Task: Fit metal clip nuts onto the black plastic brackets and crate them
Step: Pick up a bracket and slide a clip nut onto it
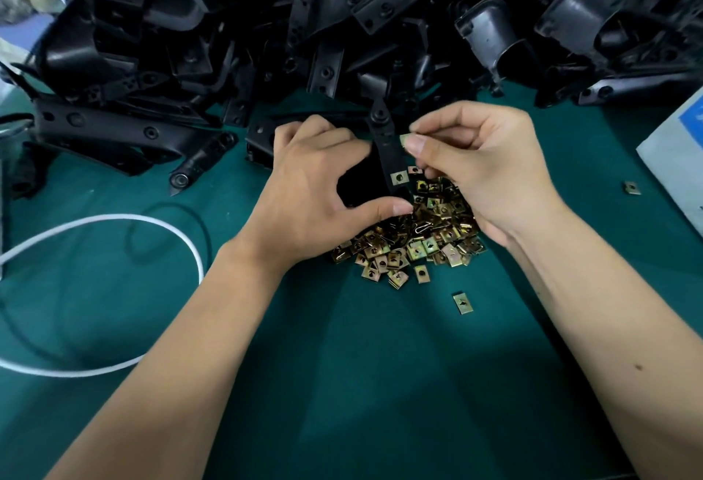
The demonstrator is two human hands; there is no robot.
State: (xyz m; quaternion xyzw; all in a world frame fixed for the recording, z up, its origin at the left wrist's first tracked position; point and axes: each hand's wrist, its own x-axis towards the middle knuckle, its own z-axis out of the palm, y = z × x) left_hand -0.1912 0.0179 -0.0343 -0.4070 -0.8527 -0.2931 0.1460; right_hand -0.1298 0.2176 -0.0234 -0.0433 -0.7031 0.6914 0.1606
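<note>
Hands (312, 190) on clip-fitted black bracket (388, 152)

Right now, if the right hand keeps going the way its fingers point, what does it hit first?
Probably the black bracket that the left hand holds: the right hand pinches a clip nut right at its edge. Depth unclear.

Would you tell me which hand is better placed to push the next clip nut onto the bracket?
The right hand: it already pinches a clip nut beside the bracket's edge, while the left hand grips the bracket to steady it.
</note>
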